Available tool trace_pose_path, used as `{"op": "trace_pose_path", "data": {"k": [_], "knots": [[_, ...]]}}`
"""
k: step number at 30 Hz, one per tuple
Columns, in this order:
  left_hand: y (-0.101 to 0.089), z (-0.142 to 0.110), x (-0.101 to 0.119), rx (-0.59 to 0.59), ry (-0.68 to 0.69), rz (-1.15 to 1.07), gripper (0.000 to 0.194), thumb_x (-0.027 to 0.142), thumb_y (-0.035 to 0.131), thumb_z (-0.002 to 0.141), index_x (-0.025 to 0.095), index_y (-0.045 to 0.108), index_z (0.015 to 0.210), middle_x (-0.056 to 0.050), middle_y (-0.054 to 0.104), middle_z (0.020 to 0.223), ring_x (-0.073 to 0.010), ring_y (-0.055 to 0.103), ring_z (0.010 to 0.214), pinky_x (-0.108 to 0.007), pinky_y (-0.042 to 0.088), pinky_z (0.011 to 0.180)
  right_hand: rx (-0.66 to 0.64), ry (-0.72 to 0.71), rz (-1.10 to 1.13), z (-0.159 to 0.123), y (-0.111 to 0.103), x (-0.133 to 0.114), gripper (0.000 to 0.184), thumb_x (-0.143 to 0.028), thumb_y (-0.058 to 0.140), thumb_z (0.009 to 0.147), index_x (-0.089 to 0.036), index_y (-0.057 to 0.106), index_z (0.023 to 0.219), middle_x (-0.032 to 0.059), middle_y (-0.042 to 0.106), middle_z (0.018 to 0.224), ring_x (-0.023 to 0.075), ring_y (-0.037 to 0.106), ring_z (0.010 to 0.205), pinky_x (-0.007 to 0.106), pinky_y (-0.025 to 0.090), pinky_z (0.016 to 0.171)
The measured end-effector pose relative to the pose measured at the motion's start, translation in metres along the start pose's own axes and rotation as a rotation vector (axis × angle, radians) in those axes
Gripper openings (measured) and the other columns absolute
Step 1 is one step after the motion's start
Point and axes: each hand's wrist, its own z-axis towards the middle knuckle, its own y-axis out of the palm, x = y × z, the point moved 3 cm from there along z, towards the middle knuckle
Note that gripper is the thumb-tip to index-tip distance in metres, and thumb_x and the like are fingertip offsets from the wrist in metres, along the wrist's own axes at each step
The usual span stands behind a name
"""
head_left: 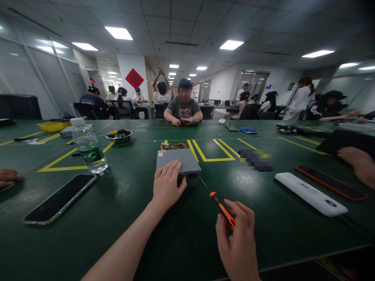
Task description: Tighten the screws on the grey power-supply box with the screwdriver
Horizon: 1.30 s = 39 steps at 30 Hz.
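A grey metal computer power supply [187, 158] lies on the green table in front of me, its bundle of coloured wires [175, 146] at the far side. My left hand [167, 183] is laid over its near left part, the thumb curled at the near face. In my right hand [238, 234] is a screwdriver [220, 207] with an orange and black handle, gripped between thumb and fingers. Its thin shaft points up and left, and the tip is at the supply's near right corner. Whether the tip sits in a screw is too small to tell.
To the left are a phone [60, 199], a water bottle [92, 150] and a metal bowl [119, 136] of small parts. On the right lie a white power bank-like device [310, 194] and a red-edged phone [331, 182]. Other people's hands [359, 164] rest at both sides; a person [184, 105] sits opposite.
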Motion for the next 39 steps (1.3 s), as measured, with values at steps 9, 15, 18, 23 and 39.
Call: {"op": "trace_pose_path", "data": {"k": [9,15,18,23,39], "knots": [[0.000,0.000,0.001,0.014,0.002,0.000,0.040,0.031,0.046,0.082,0.020,0.051,0.120,-0.008,0.054,0.127,-0.0242,0.047,0.118,-0.041,0.035,0.094,-0.034,0.017,-0.069,-0.005,-0.001,0.009,0.026,-0.037,0.040,0.090,-0.021,0.051,0.107,0.0036,0.061,0.085,0.0133,0.064,0.068,0.022,0.050,0.053],[0.001,0.000,0.001,0.001,-0.001,0.008,0.040,0.032,0.046,0.083,0.019,0.050,0.120,-0.007,0.053,0.128,-0.0232,0.045,0.119,-0.040,0.035,0.094,-0.044,0.019,-0.025,-0.004,0.000,0.008,0.027,-0.034,0.038,0.090,-0.020,0.047,0.111,0.0087,0.057,0.102,0.0167,0.063,0.086,0.026,0.052,0.064],[0.000,0.000,0.000,-0.005,0.001,0.006,0.040,0.032,0.045,0.083,0.019,0.049,0.121,-0.008,0.053,0.128,-0.0231,0.045,0.119,-0.040,0.034,0.095,0.029,-0.034,0.040,-0.002,-0.001,0.002,0.027,-0.028,0.039,0.089,-0.018,0.044,0.113,0.0117,0.051,0.108,0.0186,0.058,0.096,0.031,0.051,0.072],[-0.002,0.000,0.001,-0.008,0.003,0.002,0.040,0.031,0.045,0.083,0.019,0.049,0.121,-0.007,0.053,0.128,-0.0231,0.046,0.118,-0.040,0.035,0.094,-0.067,0.047,0.051,-0.006,-0.001,0.005,0.024,-0.029,0.034,0.092,-0.020,0.049,0.108,0.0023,0.059,0.081,0.0102,0.060,0.063,0.021,0.048,0.058],[-0.001,-0.001,0.001,0.014,0.011,0.003,0.039,0.031,0.046,0.083,0.017,0.051,0.120,-0.007,0.054,0.127,-0.0229,0.047,0.117,-0.040,0.035,0.094,-0.092,0.073,-0.029,-0.005,-0.002,0.010,0.026,-0.034,0.033,0.093,-0.021,0.051,0.105,0.0001,0.061,0.075,0.0091,0.059,0.052,0.020,0.047,0.051]]}}
